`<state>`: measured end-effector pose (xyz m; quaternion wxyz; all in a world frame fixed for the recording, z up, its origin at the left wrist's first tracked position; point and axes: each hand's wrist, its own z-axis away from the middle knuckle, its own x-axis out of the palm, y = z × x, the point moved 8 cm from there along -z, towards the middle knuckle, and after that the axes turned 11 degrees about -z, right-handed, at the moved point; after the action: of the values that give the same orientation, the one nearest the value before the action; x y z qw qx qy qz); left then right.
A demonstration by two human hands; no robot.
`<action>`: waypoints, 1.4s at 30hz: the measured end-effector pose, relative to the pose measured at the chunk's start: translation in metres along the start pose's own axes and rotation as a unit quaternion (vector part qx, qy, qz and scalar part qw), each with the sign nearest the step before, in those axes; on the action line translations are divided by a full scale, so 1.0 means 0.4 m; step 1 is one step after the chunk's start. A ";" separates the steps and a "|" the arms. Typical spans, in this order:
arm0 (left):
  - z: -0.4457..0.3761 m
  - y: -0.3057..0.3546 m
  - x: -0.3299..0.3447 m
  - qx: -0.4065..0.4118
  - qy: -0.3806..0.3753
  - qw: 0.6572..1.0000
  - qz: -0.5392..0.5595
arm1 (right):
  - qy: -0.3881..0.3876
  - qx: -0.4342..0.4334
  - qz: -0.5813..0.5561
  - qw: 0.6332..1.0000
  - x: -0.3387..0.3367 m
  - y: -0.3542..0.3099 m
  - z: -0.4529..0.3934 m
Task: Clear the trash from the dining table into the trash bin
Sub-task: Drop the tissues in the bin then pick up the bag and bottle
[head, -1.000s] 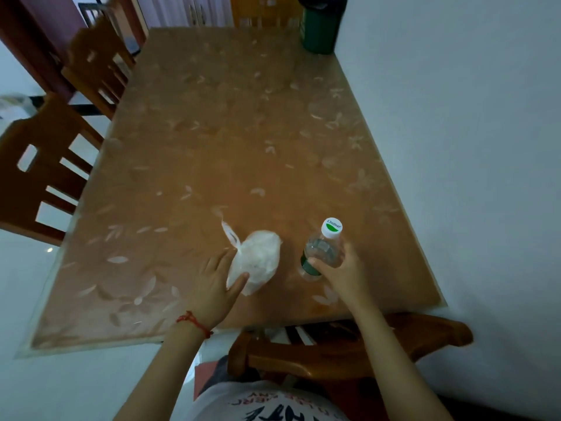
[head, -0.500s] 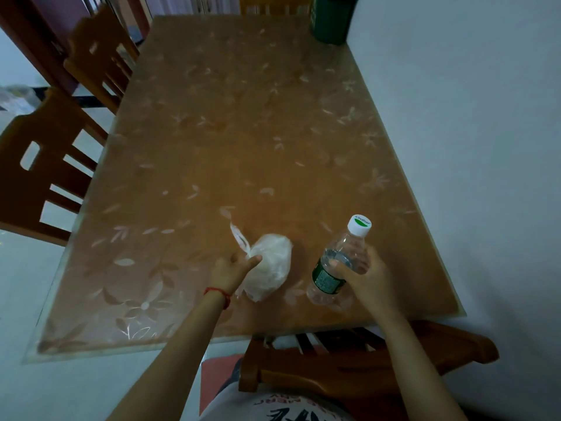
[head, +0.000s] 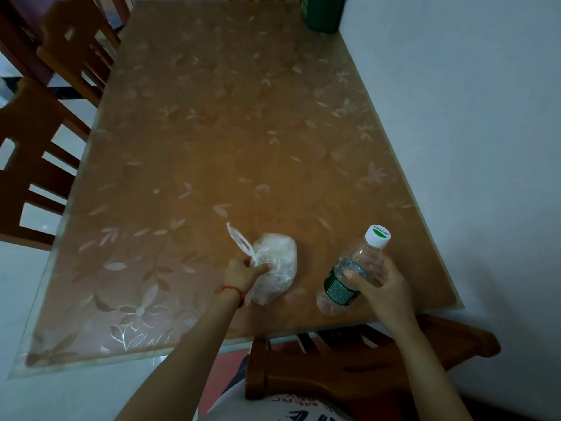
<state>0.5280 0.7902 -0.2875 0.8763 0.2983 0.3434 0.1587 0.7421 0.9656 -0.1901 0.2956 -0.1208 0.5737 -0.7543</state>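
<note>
A knotted clear plastic bag (head: pixel 274 265) with something white inside lies near the front edge of the dining table (head: pixel 212 132). My left hand (head: pixel 243 273) pinches the bag at its tied neck. To the right, my right hand (head: pixel 381 288) grips an empty clear plastic bottle (head: pixel 353 270) with a white cap and a green label, tilted and lifted off the tabletop. A dark green bin (head: pixel 321 13) stands at the table's far right corner against the wall.
Wooden chairs (head: pixel 33 165) line the table's left side, and another chair (head: pixel 349 363) sits between me and the front edge. A white wall (head: pixel 470 132) runs along the right edge. The tabletop carries a leaf-patterned clear cover.
My right hand lifted the bottle off the table and tilted it. My left hand went from lying beside the bag to pinching its tied neck.
</note>
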 end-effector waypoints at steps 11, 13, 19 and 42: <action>0.027 0.008 -0.042 0.065 0.061 0.994 0.066 | -0.002 -0.010 0.007 1.000 0.023 -0.011 0.017; 0.033 0.004 -0.054 0.067 0.068 0.992 0.088 | -0.001 -0.012 0.011 1.000 0.033 -0.012 0.018; 0.040 -0.024 -0.097 0.057 0.097 0.986 0.124 | -0.011 -0.013 0.020 1.000 0.075 -0.011 0.024; 0.212 -0.157 -0.279 0.019 0.279 0.935 0.220 | -0.202 -0.046 0.054 0.977 0.311 -0.063 0.001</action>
<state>0.5121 0.6529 -0.2210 0.6830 0.3264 0.5024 0.4178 0.6357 0.8967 -0.1858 0.4401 -0.2528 0.5419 -0.6698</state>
